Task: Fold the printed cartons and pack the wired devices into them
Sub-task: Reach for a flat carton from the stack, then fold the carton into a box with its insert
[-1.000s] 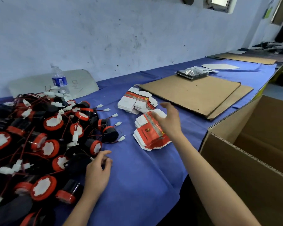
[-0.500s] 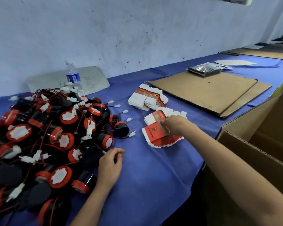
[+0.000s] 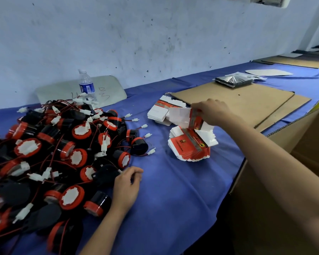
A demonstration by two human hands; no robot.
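A heap of black round devices with red caps, red wires and white plugs (image 3: 63, 153) covers the left of the blue cloth. My left hand (image 3: 126, 186) rests at the heap's near right edge, fingers curled against a black device (image 3: 104, 174). Right of the heap lies a fanned stack of flat red-and-white printed cartons (image 3: 189, 147). My right hand (image 3: 213, 112) pinches one flat carton (image 3: 187, 119) and holds it lifted just above that stack. A second carton stack (image 3: 161, 112), white sides up, lies behind.
A water bottle (image 3: 86, 85) stands by the wall against a grey panel (image 3: 63, 91). Flat cardboard sheets (image 3: 247, 102) lie at the back right with a black foil packet (image 3: 233, 80) on them. An open brown shipping box (image 3: 293, 162) stands beyond the table's right edge.
My right hand reached onto the fanned stack, gripped the top carton and has lifted it clear. My left hand stayed at the heap's edge. The camera shifted.
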